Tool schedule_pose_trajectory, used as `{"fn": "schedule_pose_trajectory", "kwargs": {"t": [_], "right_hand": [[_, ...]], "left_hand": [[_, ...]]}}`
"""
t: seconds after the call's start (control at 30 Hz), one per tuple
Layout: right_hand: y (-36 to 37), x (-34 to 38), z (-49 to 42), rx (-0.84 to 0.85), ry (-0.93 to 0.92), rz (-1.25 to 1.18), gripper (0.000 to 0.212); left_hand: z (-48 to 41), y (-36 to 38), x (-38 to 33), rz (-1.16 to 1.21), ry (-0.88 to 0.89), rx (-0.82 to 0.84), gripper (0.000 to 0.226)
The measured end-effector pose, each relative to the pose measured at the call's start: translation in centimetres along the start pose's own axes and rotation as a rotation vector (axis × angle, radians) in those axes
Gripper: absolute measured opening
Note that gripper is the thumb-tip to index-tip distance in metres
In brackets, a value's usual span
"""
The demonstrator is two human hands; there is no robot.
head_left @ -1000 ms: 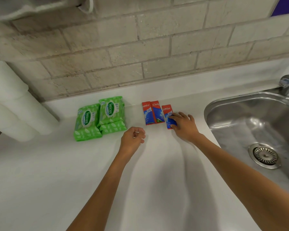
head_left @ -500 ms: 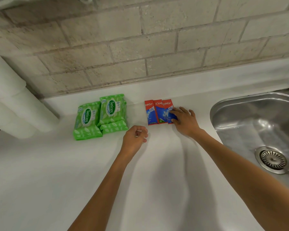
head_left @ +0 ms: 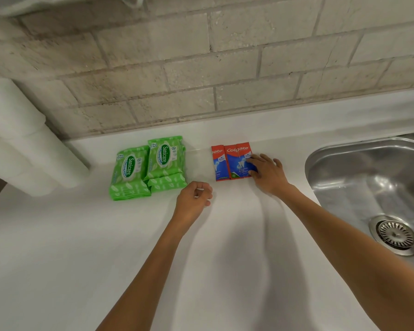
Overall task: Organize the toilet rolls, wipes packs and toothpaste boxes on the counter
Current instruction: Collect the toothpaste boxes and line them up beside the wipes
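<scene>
Right hand apparently flat on toothpaste boxes

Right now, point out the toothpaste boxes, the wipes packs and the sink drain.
toothpaste boxes (head_left: 232, 163): head view, blue front of the middle box.
wipes packs (head_left: 128, 166): head view, label of the left pack.
sink drain (head_left: 395, 234): head view, centre of the strainer.
</scene>
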State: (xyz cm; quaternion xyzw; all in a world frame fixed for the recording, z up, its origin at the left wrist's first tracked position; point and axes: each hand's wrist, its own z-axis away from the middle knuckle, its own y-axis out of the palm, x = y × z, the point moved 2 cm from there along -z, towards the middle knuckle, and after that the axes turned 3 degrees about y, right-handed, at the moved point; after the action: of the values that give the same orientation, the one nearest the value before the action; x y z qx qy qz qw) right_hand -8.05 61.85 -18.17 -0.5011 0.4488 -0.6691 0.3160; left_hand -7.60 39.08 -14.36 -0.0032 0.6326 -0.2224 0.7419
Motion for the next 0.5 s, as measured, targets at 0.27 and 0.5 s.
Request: {"fn": "schedule_pose_trajectory", "kwargs": {"t": [0.27,0.5], "right_hand": [[-1.1,3.7,3.2,-0.125,-0.082,-0.227,0.038],[0.1,10.9,8.5,-0.092,-0.128,-0.514,0.028]], "left_hand": [[1.9,-1.8,-1.2,0.025,0.045,-0.018,0.007],[5.6,-5.3,-1.6,-0.009,0.085,-0.096,0.01]]}}
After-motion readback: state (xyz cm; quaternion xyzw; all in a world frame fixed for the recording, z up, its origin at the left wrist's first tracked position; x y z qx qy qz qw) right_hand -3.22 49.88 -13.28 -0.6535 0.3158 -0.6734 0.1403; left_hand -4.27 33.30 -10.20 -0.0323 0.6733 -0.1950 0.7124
